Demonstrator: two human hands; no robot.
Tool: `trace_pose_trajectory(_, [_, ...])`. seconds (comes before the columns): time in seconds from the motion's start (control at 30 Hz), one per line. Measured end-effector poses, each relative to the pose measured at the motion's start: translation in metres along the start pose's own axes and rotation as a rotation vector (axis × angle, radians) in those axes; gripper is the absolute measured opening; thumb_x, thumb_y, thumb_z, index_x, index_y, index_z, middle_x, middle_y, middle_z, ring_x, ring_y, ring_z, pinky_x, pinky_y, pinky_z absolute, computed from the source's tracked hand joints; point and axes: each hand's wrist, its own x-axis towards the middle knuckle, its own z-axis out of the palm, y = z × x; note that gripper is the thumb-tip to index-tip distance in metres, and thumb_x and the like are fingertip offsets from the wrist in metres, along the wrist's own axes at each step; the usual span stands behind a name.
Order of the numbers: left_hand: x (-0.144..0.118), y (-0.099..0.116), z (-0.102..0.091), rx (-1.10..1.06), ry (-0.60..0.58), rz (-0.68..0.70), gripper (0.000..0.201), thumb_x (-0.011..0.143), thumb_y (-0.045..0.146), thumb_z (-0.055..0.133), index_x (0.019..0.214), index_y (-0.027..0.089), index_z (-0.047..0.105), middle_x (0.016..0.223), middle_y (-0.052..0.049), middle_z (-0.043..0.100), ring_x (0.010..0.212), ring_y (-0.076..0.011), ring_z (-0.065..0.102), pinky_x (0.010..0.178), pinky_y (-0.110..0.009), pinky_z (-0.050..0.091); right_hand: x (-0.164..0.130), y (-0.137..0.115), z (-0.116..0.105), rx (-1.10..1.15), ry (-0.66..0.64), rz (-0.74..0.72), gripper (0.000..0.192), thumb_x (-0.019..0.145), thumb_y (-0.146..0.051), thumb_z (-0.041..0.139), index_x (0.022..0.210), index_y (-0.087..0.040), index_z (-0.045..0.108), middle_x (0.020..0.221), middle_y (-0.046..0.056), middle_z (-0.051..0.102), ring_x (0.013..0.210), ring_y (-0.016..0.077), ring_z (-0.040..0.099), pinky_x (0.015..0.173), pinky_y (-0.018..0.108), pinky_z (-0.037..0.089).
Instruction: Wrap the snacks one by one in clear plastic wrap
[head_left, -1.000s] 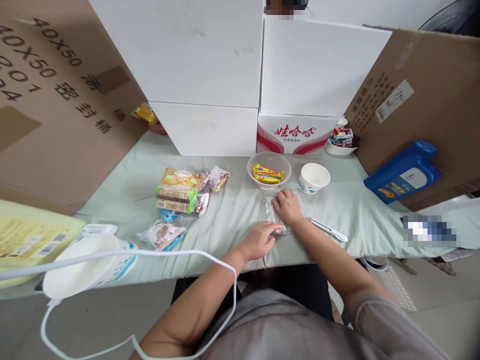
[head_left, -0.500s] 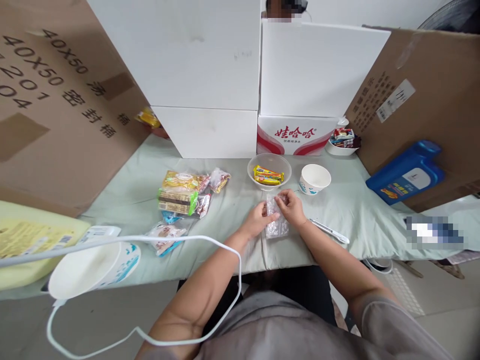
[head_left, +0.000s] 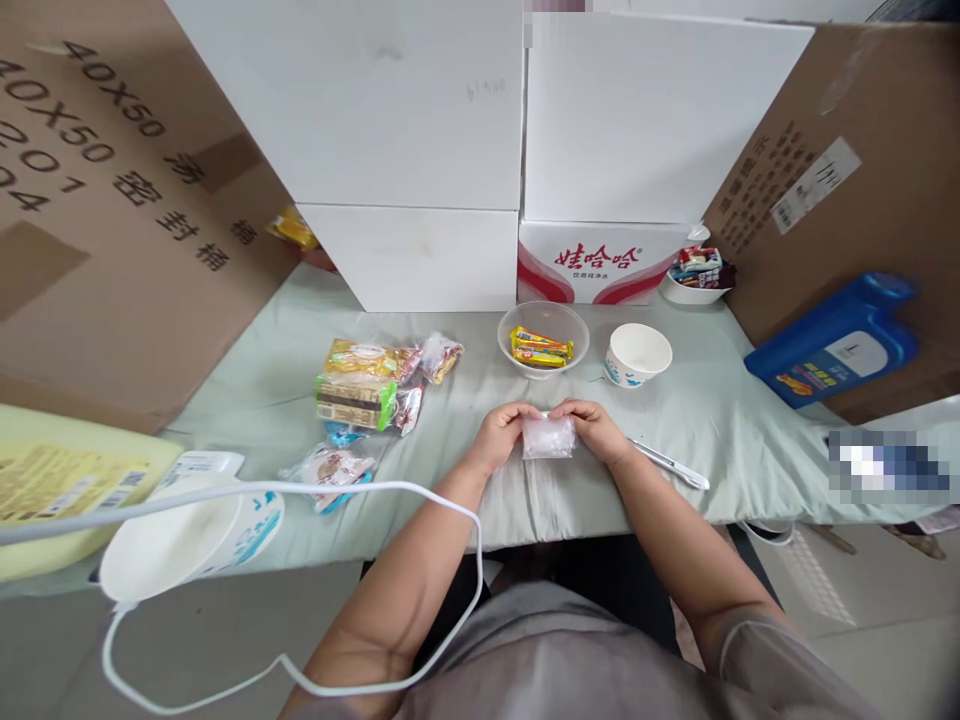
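Note:
A small clear plastic bag (head_left: 548, 440) is stretched between my two hands, low over the cloth near the table's front. My left hand (head_left: 501, 432) pinches its upper left corner, and my right hand (head_left: 596, 430) pinches the upper right one. Both sets of fingers are closed on the bag's top edge. Beyond them stands a translucent bowl (head_left: 577, 325) with several yellow-wrapped snack bars (head_left: 541, 348) in it. A white paper cup (head_left: 639, 355) with blue print is to its right. Beside my right forearm lies a white utility knife (head_left: 670, 463).
Several packaged snacks (head_left: 356, 395) lie to the left. A white cable (head_left: 450, 505) loops across the left foreground, near a large paper tub (head_left: 187, 545). White boxes (head_left: 427, 258) wall the back; a blue bottle (head_left: 832, 340) leans at right.
My hands have moved apart to the bag's two top corners. The bag, upright lengthwise before, now looks shorter and wider. The view has shifted slightly.

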Motion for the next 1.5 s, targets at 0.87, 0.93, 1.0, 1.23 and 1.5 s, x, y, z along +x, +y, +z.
trace_pose_trajectory(0.87, [-0.003, 0.010, 0.004, -0.148, -0.003, -0.231, 0.030, 0.069, 0.021, 0.074, 0.094, 0.012, 0.060, 0.080, -0.005, 0.070, 0.065, -0.0158, 0.070, 0.054, -0.022, 0.054, -0.006, 0.003, 0.010, -0.549, 0.420, -0.397, 0.044, 0.086, -0.044, 0.056, 0.122, -0.020, 0.051, 0.108, 0.012, 0.059, 0.093, 0.0235, 0.058, 0.078, 0.040, 0.050])
trace_pose_trajectory(0.93, [-0.003, 0.013, 0.002, -0.163, 0.017, -0.236, 0.030, 0.068, 0.020, 0.073, 0.094, 0.013, 0.061, 0.078, -0.003, 0.069, 0.060, -0.0128, 0.067, 0.052, -0.021, 0.053, -0.011, -0.004, 0.013, -0.755, 0.363, -0.553, 0.042, 0.084, -0.043, 0.062, 0.119, -0.021, 0.055, 0.115, 0.014, 0.059, 0.108, 0.0279, 0.054, 0.091, 0.046, 0.045])
trace_pose_trajectory(1.0, [-0.004, 0.015, 0.000, -0.164, 0.001, -0.233, 0.029, 0.067, 0.021, 0.073, 0.093, 0.013, 0.063, 0.072, -0.001, 0.067, 0.053, -0.0095, 0.062, 0.048, -0.018, 0.050, -0.013, -0.007, 0.017, -0.881, 0.181, -0.640, 0.036, 0.085, -0.041, 0.064, 0.114, -0.021, 0.059, 0.110, 0.012, 0.063, 0.106, 0.0270, 0.055, 0.093, 0.046, 0.043])
trace_pose_trajectory(1.23, [-0.007, 0.014, -0.004, 0.179, -0.041, -0.153, 0.031, 0.078, 0.036, 0.061, 0.099, 0.014, 0.066, 0.082, -0.005, 0.069, 0.054, -0.0137, 0.062, 0.046, -0.024, 0.048, -0.010, -0.001, 0.024, -0.974, -0.103, -0.544, 0.026, 0.091, -0.039, 0.059, 0.106, -0.019, 0.064, 0.098, 0.009, 0.067, 0.091, 0.0215, 0.059, 0.083, 0.036, 0.048])
trace_pose_trajectory(1.5, [-0.003, 0.009, -0.020, 0.674, 0.374, 0.278, 0.023, 0.087, 0.033, 0.050, 0.096, 0.016, 0.064, 0.090, -0.006, 0.069, 0.063, -0.0142, 0.061, 0.064, -0.028, 0.049, -0.008, -0.013, 0.022, -1.079, -0.183, -0.304, 0.017, 0.088, -0.013, 0.055, 0.099, -0.018, 0.067, 0.093, 0.008, 0.066, 0.088, 0.0195, 0.062, 0.081, 0.032, 0.049])
